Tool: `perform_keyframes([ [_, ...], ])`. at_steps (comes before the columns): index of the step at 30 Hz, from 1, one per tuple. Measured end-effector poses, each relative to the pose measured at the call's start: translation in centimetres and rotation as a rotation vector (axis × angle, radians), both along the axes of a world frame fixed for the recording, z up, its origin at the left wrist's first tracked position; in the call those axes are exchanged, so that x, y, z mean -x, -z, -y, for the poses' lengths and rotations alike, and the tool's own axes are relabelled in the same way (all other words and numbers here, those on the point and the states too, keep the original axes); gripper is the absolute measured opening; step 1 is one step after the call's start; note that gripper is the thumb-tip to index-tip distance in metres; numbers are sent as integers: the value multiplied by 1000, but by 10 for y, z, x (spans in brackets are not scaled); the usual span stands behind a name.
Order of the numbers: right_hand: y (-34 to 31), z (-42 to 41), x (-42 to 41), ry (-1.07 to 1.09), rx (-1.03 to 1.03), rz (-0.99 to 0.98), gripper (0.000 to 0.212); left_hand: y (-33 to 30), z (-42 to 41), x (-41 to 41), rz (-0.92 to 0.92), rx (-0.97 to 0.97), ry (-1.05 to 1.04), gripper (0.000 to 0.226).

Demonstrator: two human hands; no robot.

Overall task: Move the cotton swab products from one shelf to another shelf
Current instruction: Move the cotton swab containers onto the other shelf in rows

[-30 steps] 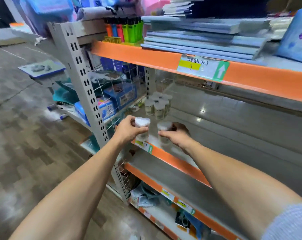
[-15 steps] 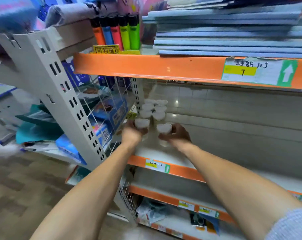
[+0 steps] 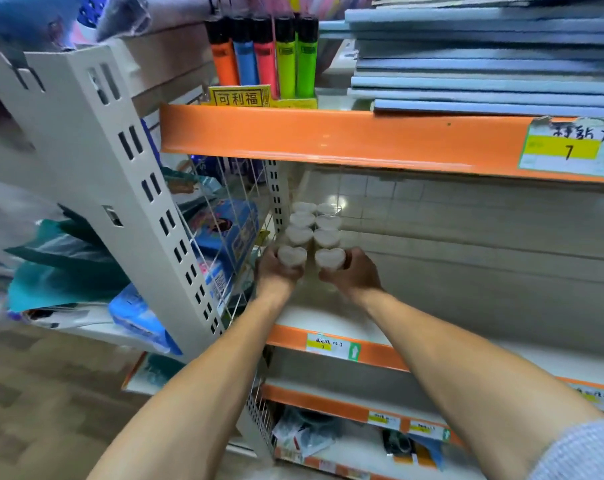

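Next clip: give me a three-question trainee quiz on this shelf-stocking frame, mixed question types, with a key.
1. True or false: each hand grips one heart-lidded cotton swab jar.
2. Multiple choice: the six jars already set down stand A) on the top shelf beside the lighters, B) in two rows at the back left of the middle shelf, C) on the floor.
3. Fill in: the number written on the yellow price tag at upper right is ___.

Key:
1. True: the left hand holds the left jar, the right hand the right jar.
2. B: the jars stand on the middle shelf; the lighters are above.
3. 7, on the price tag.
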State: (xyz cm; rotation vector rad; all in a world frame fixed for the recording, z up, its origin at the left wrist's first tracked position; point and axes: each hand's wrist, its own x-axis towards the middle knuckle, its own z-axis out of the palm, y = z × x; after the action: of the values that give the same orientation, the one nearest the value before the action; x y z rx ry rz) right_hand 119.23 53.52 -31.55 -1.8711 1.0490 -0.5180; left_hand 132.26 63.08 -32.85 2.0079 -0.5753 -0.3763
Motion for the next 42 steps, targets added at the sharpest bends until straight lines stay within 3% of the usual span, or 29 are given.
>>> perform_keyframes([
  [4,2,-7,-6,25,18,13,41,1,5,-2,-68,82,8,27],
  [9,5,-8,-13,79,27,51,41,-1,11,-4,-125,168,15,35],
  [14,7,-10,-19,122,18,92,48,11,10,-8,-110,195,74,27],
  [19,7,-12,-23,150,15,111,49,42,20,-25,-148,214,99,46],
  [24,9,-11,-23,155,24,119,47,10,10,-8,-174,258,118,38],
  [27,13,-10,-24,172,20,99,56,6,9,-7,-185,275,123,38],
  [34,13,-8,-26,160,-1,65,64,-6,5,1,-204,239,122,45],
  [38,15,-9,-24,140,-32,27,89,-3,6,-5,-182,190,191,44],
  [42,14,-7,-15,121,-43,-45,85,0,8,-7,-181,98,185,49],
])
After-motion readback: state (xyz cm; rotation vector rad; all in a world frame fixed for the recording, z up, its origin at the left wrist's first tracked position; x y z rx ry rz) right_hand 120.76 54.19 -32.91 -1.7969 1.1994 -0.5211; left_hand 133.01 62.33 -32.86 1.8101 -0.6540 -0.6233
